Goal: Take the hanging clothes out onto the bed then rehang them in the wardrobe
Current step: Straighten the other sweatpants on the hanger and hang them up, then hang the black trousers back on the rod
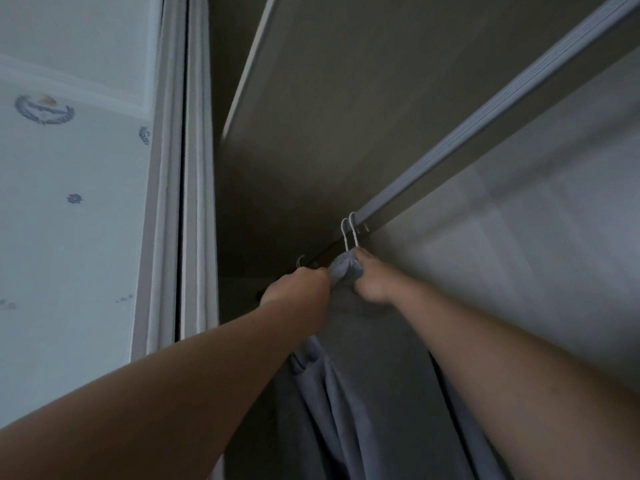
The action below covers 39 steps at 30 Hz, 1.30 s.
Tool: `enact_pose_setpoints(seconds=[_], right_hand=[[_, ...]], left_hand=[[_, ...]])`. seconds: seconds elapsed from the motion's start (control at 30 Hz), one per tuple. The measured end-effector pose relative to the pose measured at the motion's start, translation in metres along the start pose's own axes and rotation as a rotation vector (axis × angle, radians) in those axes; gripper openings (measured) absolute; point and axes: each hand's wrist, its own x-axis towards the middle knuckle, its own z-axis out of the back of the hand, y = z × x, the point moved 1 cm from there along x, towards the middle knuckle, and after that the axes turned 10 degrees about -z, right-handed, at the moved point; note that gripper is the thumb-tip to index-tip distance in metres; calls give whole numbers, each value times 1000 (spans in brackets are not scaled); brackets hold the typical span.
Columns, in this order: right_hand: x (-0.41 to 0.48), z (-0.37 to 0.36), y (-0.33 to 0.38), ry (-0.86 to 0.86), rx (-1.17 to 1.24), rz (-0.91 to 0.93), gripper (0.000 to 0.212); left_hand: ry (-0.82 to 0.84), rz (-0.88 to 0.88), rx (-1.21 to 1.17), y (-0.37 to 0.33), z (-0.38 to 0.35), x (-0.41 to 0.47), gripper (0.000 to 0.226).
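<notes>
1. Head view, looking up into the wardrobe (pixel 346 116): the grey garment (pixel 349 393) hangs from two white hanger hooks (pixel 349 232) caught over the dark rail (pixel 320 257); its neck is bunched between the two hands, and the rest drops between the forearms.
2. The left hand (pixel 298 285) has its fingers curled tight on the left edge of the bunched cloth; another hook (pixel 300 261) sits on the rail just above it.
3. The right hand (pixel 372 284) clutches the cloth just beneath the white hooks, thumb raised against their stems.
4. At left stand a white door frame (pixel 194 168) and patterned wallpaper (pixel 69 202); a grey door edge (pixel 485 112) runs diagonally at upper right.
</notes>
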Motion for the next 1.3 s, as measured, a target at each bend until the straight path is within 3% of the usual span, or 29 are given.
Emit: enact_pose_setpoints(seconds=[0.17, 0.23, 0.37, 0.53, 0.63, 0.77, 0.97, 1.3], right_hand=[[-13, 7, 4, 38, 20, -3, 55], [-23, 15, 10, 21, 83, 0, 48], [-60, 28, 39, -90, 193, 52, 67], [-148, 11, 104, -230, 280, 319, 62], [-217, -18, 150, -178, 288, 510, 62], [-314, -79, 212, -82, 229, 632, 60], [-475, -184, 296, 225, 267, 733, 64], [-791, -311, 412, 808, 382, 909, 68]], left_hand=[[-29, -57, 130, 5, 13, -22, 23], [-148, -120, 259, 11, 23, -39, 20], [-452, -229, 319, 30, 49, -86, 33], [-652, -184, 259, 77, 70, -177, 48], [-627, -75, 215, 118, 64, -245, 54], [-532, 40, 202, 173, 53, -360, 60], [-324, 216, 205, 237, 43, -571, 64], [69, 815, 231, 247, 59, -954, 69]])
